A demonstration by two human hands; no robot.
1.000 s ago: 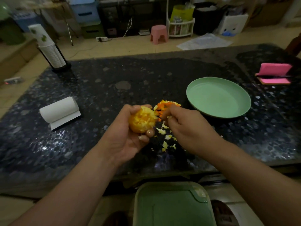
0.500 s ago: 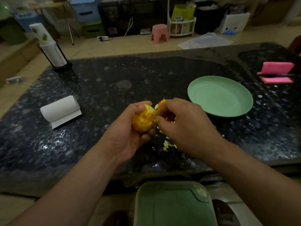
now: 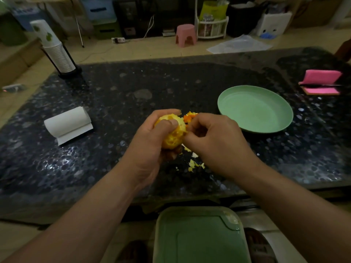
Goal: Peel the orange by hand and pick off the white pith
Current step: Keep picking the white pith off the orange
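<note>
Well, the orange (image 3: 173,133) is up off the table (image 3: 114,95), left of the green plate (image 3: 254,109) and near it. It is clamped in the left hand (image 3: 150,149), thumb across its upper face and the other fingers curled beneath. I see no rind on the faces turned towards me, only pale yellow flesh with rough patches I take for leftover pith. So I judge the peeling done and the picking well along but unfinished. The right hand (image 3: 214,143) sits between the orange and the plate, fingers curled, tips bunched together and pinching at the fruit's flank. The bit they nip is hidden behind the knuckles, so I cannot tell whether it has come loose. A heap of peel (image 3: 190,116) lies just left of the plate, mostly covered by the hands, and pale pith scraps (image 3: 193,164) lie scattered nearer me than the plate, under the right hand. Well left of the plate lies a paper towel roll (image 3: 66,122), and to the plate's right a pink object (image 3: 321,82) I cannot identify. The orange's far side and underside are out of sight and the light is dim, so I can only guess how much pith remains.
</note>
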